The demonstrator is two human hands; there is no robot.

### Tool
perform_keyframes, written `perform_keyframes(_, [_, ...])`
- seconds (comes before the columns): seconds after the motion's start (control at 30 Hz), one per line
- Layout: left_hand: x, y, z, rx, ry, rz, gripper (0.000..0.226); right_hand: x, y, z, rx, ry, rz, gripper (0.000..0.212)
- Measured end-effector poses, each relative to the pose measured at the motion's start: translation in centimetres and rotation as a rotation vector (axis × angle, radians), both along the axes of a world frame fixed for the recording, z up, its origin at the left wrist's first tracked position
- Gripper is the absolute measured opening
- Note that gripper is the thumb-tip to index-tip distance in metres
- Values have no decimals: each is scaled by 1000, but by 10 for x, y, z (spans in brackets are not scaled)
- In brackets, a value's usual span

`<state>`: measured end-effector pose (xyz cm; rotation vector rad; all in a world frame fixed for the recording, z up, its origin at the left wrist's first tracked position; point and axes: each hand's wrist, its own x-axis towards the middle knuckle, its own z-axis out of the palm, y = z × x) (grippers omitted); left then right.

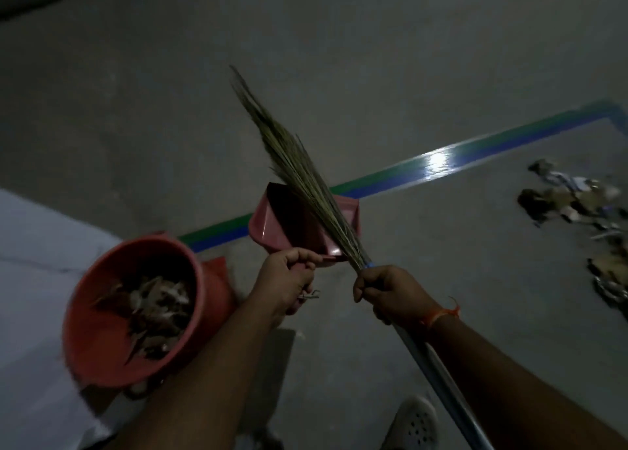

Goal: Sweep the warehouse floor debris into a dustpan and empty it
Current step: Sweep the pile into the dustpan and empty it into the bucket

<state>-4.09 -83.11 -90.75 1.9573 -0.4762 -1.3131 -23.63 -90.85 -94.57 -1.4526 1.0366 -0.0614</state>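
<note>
The left hand (pixel 287 274) is curling its fingers round the handle of the red dustpan (pixel 299 225), holding the pan tilted up off the floor with its mouth toward twelve o'clock. The right hand (pixel 384 291) is gripping the broom (pixel 295 164) where the grass bristles meet the pale shaft, the bristles crossing in front of the pan and fanning up toward eleven o'clock.

At eight o'clock from the left hand, the red bucket (pixel 136 310) is holding dry leaves and scraps, so I judge one load is emptied and the person is turning to the next. The debris pile (pixel 577 204) is lying at three o'clock, beyond the blue-green floor line (pixel 424 167). The next move is calling for lowering the pan's lip flat to the floor beside that pile and drawing the bristles toward it.

The dim light and blur are making the pan's inside hard to read; whether it is empty I cannot tell. The pile and the broom shaft are running off the frame edges.
</note>
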Motion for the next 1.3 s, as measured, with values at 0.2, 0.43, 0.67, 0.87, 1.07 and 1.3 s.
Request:
perform_keyframes(0.2, [-121,-115,-5,23,10,-216,31,-136,-81,2,12,71,-177,35])
perform_keyframes(0.43, [-229,-231,-29,7,51,-439,29,-264,-165,-15,23,160,-389,33])
perform_keyframes(0.67, [-281,-366,-95,99,65,-680,33,-347,-265,-55,85,235,-591,30])
perform_keyframes(0.87, [-320,-444,-221,169,19,-811,34,-391,-352,-167,108,247,-682,26])
perform_keyframes(1.07, [-339,-490,-336,243,39,-961,30,-407,-391,-291,137,212,-679,30])
perform_keyframes(1.3, [-364,-536,-395,193,103,-1076,28,-472,-353,-385,84,192,-711,29])
